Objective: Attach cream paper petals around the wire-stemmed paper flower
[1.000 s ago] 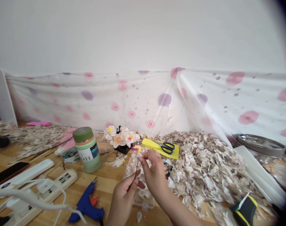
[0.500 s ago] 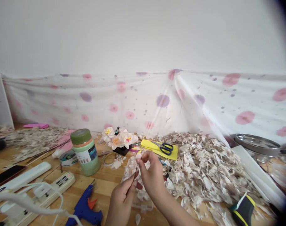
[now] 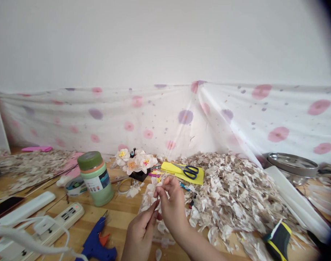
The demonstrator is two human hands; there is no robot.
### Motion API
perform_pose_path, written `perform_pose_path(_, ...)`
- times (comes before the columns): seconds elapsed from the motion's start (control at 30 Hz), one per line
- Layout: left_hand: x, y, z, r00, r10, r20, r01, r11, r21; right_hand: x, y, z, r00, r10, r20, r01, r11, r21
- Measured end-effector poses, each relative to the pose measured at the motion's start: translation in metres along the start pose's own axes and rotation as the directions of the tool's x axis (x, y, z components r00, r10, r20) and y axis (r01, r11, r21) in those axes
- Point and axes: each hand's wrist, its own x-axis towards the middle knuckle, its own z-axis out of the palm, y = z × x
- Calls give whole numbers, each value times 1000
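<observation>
My left hand [image 3: 141, 230] is closed in a pinch on a thin dark wire stem [image 3: 156, 202], low in the middle of the view. My right hand [image 3: 170, 202] is just above and to the right, fingers pressed together on a small pale petal [image 3: 160, 183] at the stem's top. Both hands hover over a loose heap of white petals [image 3: 152, 194] on the wooden table [image 3: 122, 214]. Behind them lies a cluster of finished paper flowers [image 3: 135, 161].
A green jar [image 3: 96, 178] stands left of the hands; a blue glue gun [image 3: 96, 242], a white power strip [image 3: 60, 219] and cable lie lower left. Blue scissors [image 3: 189, 170] rest on yellow paper. A large petal pile [image 3: 236, 192] fills the right, with a metal pan [image 3: 292, 164] beyond.
Both hands stayed together on the stem and petal, drifting slightly left and down in view as the camera shifted. The right fingers have curled in tighter on the petal.
</observation>
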Motion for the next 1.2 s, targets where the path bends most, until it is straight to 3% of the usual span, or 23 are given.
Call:
perform_pose_path(0.17, -1, -1, -1, 997, 11, -75, -10, 1000, 23, -1, -1, 0, 996, 59, 60, -66, 988, 137)
perform_pose_path(0.3, -1, -4, -3, 992, 17, -124, -14, 999, 28, -1, -2, 0, 994, 27, 101, -49, 974, 222)
perform_pose_path(0.57, -3, -2, -1, 969, 29, -247, -38, 999, -35, -5, 0, -7, 990, -108, 95, 115, 991, -70)
perform_pose_path(0.7, -5, 3, 3, 943, -10, -333, -24, 995, -99, -7, 0, -8, 990, -93, 104, 102, 991, -88)
perform_pose_path(0.93, -6, 3, 2, 921, -53, -385, 9, 993, -114, -8, 2, -4, 988, -110, 112, 116, 992, -50)
perform_pose_path(1.2, -5, 7, 0, 923, -115, -368, 63, 986, -152, -9, 5, 1, 990, -141, -2, 140, 983, -115)
